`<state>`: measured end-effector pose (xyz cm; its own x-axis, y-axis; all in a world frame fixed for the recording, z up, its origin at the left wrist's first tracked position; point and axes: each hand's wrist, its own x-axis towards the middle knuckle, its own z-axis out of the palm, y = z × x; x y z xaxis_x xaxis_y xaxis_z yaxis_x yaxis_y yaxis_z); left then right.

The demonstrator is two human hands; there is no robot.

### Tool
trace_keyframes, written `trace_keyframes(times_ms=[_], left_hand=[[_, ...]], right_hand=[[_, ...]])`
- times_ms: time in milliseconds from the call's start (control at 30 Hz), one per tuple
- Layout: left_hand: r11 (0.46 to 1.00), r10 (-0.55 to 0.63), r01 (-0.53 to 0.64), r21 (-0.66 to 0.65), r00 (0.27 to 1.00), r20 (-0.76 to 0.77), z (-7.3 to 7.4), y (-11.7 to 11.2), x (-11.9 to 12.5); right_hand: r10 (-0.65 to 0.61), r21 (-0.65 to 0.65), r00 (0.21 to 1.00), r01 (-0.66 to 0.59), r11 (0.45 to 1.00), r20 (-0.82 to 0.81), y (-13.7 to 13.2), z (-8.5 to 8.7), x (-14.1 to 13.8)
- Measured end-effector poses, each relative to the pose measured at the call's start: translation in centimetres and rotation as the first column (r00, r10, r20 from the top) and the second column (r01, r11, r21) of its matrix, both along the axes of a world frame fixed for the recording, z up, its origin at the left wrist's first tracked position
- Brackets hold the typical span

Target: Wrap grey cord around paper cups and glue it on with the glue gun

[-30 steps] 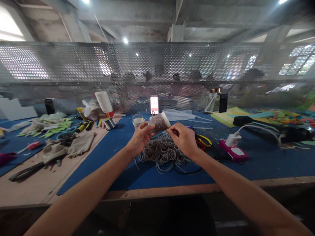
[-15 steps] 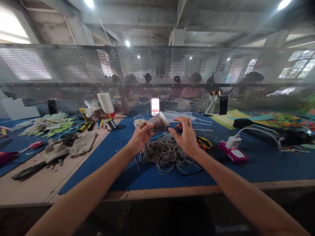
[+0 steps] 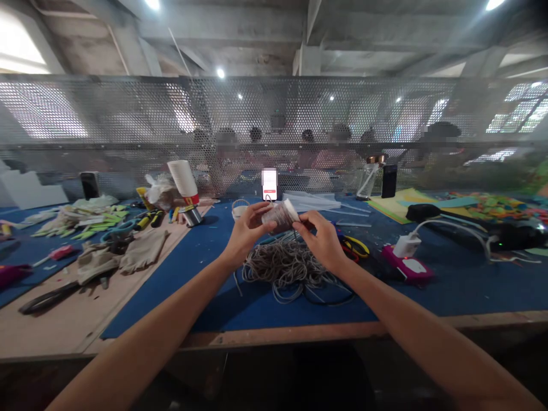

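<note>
Left hand: the hand [image 3: 247, 228] is clamped round a tilted grey cup [image 3: 279, 217].
Right hand: fingers of this hand [image 3: 322, 237] at the cup's pale rim; cannot tell whether they grip.
Cup: raised over a tangled heap of grey cord [image 3: 282, 262].
Desk: pale wood [image 3: 55, 337] partly covered by blue matting [image 3: 231, 314], with gloves [image 3: 143, 251] at left.
Screen: perforated panel [image 3: 145, 114] behind the desk, people dimly visible through it.
Ceiling: grey concrete beams [image 3: 240, 31], small lit lamps [image 3: 220, 72].
</note>
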<state>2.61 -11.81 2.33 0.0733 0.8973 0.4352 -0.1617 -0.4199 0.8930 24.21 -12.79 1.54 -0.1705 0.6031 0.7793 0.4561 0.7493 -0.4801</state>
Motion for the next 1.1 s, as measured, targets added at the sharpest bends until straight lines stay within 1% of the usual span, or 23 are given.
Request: trace_keyframes(times_ms=[100,167,233,300,367,400,467,567,667,700,767,800,833,867,900,1000,1067,1100], left_hand=[[0.992,0.026,-0.014,0.124,0.995,-0.092,0.2,-0.4,0.0],[0.986,0.035,-0.009,0.167,0.987,-0.157,0.3,-0.8,0.2],[0.986,0.030,0.002,0.166,0.982,-0.185,0.4,-1.1,0.3],[0.988,0.035,-0.006,0.157,0.983,-0.181,0.4,-1.2,0.5],[0.988,0.054,-0.029,0.150,0.985,-0.162,0.3,-1.2,0.5],[0.988,0.067,-0.045,0.145,0.986,-0.150,0.3,-1.1,0.5],[0.986,0.102,-0.084,0.143,0.987,-0.124,0.3,-1.0,0.5],[0.976,0.163,-0.143,0.164,0.980,-0.113,0.3,-0.9,0.4],[0.968,0.193,-0.165,0.189,0.971,-0.141,0.1,-0.8,0.3],[0.966,0.197,-0.164,0.201,0.967,-0.160,0.0,-0.8,0.3],[0.960,0.206,-0.157,0.234,0.957,-0.203,-0.2,-0.7,0.3],[0.956,0.211,-0.153,0.249,0.951,-0.226,-0.2,-0.7,0.2],[0.953,0.218,-0.152,0.261,0.945,-0.244,-0.3,-0.7,0.2],[0.950,0.227,-0.156,0.269,0.940,-0.256,-0.4,-0.6,0.2],[0.948,0.239,-0.166,0.272,0.935,-0.262,-0.4,-0.6,0.2],[0.946,0.266,-0.205,0.251,0.933,-0.242,-0.5,-0.3,0.1],[0.958,0.237,-0.190,0.217,0.946,-0.219,-0.7,-0.1,0.1],[0.965,0.209,-0.167,0.200,0.954,-0.213,-0.7,0.0,0.2]], right_hand=[[0.030,-0.020,1.000,-0.030,0.999,0.002,-0.2,0.1,-0.1],[0.051,-0.033,0.999,-0.051,0.998,0.001,-0.4,0.2,-0.3],[0.063,-0.049,0.998,-0.062,0.997,0.005,-0.6,0.3,-0.4],[0.069,-0.069,0.998,-0.069,0.995,0.000,-0.7,0.3,-0.5],[0.063,-0.100,0.997,-0.068,0.993,-0.051,-0.6,0.1,-0.5],[0.053,-0.131,0.994,-0.066,0.989,-0.096,-0.4,0.0,-0.5],[0.040,-0.241,0.981,-0.086,0.967,-0.190,0.2,-0.5,-0.4],[0.055,-0.424,0.968,-0.159,0.892,-0.247,1.2,-1.3,-0.4],[0.067,-0.531,0.946,-0.235,0.814,-0.317,1.8,-1.7,-0.6],[0.080,-0.566,0.929,-0.287,0.773,-0.362,1.8,-1.7,-0.7],[0.129,-0.629,0.888,-0.409,0.661,-0.441,1.4,-1.4,-0.9],[0.160,-0.657,0.876,-0.451,0.604,-0.454,1.2,-1.2,-0.9],[0.195,-0.678,0.875,-0.469,0.566,-0.443,0.9,-0.9,-0.9],[0.228,-0.689,0.881,-0.467,0.554,-0.414,0.6,-0.6,-0.8],[0.261,-0.689,0.888,-0.459,0.561,-0.379,0.4,-0.3,-0.7],[0.312,-0.621,0.893,-0.450,0.642,-0.325,-0.2,1.0,-0.2],[0.303,-0.562,0.892,-0.448,0.695,-0.336,-0.5,1.7,0.2],[0.299,-0.538,0.887,-0.454,0.711,-0.353,-0.5,2.0,0.4]])
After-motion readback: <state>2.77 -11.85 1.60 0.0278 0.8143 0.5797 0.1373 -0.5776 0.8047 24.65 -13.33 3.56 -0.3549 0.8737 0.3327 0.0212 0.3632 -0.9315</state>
